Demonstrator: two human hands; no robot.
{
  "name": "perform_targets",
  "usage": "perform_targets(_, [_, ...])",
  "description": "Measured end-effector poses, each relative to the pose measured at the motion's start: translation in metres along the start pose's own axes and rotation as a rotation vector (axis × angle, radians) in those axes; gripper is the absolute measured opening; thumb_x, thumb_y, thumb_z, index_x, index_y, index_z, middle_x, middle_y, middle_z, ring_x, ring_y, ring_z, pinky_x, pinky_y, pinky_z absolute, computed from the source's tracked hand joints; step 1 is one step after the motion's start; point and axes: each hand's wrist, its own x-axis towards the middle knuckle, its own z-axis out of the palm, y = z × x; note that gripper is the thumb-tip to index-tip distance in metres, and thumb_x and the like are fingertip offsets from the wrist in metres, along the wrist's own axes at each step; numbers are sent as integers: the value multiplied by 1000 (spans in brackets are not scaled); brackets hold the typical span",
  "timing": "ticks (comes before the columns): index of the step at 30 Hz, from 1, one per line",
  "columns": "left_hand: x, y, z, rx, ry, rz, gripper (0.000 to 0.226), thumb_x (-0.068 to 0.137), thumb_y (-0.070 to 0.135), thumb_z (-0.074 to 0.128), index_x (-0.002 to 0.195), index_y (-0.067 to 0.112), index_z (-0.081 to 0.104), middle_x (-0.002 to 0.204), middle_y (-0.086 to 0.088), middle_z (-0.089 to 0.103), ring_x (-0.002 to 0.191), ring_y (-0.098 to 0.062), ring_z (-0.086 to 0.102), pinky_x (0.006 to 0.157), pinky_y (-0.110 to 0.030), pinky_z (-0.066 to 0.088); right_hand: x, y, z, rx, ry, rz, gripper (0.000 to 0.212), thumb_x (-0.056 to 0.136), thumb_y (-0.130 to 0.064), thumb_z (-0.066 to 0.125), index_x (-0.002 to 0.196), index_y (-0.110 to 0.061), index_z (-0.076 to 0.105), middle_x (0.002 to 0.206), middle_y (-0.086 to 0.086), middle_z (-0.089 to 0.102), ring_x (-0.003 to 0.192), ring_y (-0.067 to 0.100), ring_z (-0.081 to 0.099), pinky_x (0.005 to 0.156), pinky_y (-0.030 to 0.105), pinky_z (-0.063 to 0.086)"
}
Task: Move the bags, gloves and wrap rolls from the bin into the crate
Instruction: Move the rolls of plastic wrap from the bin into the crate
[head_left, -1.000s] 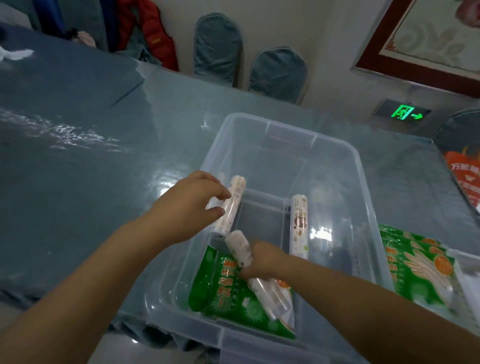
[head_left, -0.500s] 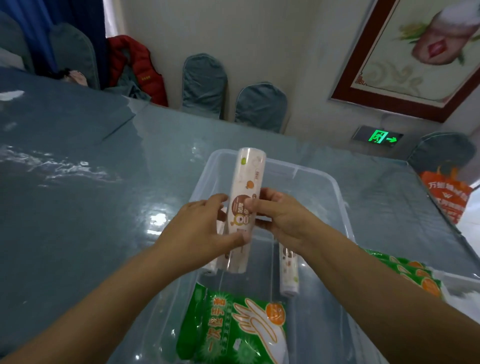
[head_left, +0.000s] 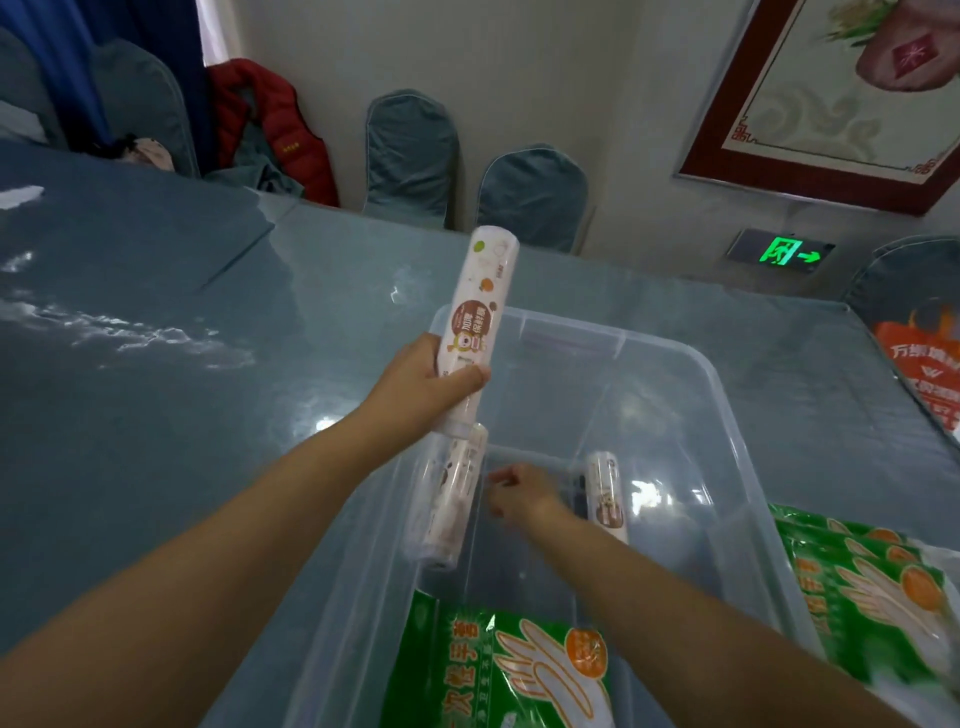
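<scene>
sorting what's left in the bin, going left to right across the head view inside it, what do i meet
wrap roll against the left wall → right hand → wrap roll lying behind it → right wall of the bin

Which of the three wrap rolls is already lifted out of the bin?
The roll in the left hand, the lifted roll, held upright above the bin's rim. The other two lie inside the bin.

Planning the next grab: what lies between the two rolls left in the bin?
In the head view, the right hand reaches down between the left roll and the right roll, over bare bin floor.
</scene>
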Motion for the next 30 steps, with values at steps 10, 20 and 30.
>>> perform_targets(10, [13, -17, 2, 121, 50, -6, 41, 72, 51, 64, 103, 30, 48, 103, 2, 58, 83, -10, 62, 58, -22, 54, 36, 27, 66, -51, 237, 57, 67, 66, -31, 79, 116, -2, 44, 116, 15, 52, 104, 32, 58, 81, 35, 50])
perform_targets(20, [14, -20, 5, 177, 48, -35, 53, 70, 56, 63, 112, 30, 45, 112, -1, 55, 90, -16, 62, 64, -28, 57, 34, 46, 45, -40, 87, 106, 57, 62, -25, 82, 107, -9, 52, 106, 8, 62, 85, 21, 64, 56, 23, 48])
perform_targets(30, [1, -1, 8, 470, 71, 23, 49, 74, 51, 65, 110, 21, 50, 105, -1, 63, 84, -20, 64, 62, -34, 56, -43, 2, -39, 29, 112, 52, 44, 70, -38, 70, 103, -23, 44, 89, 0, 57, 74, 16, 57, 51, 25, 44])
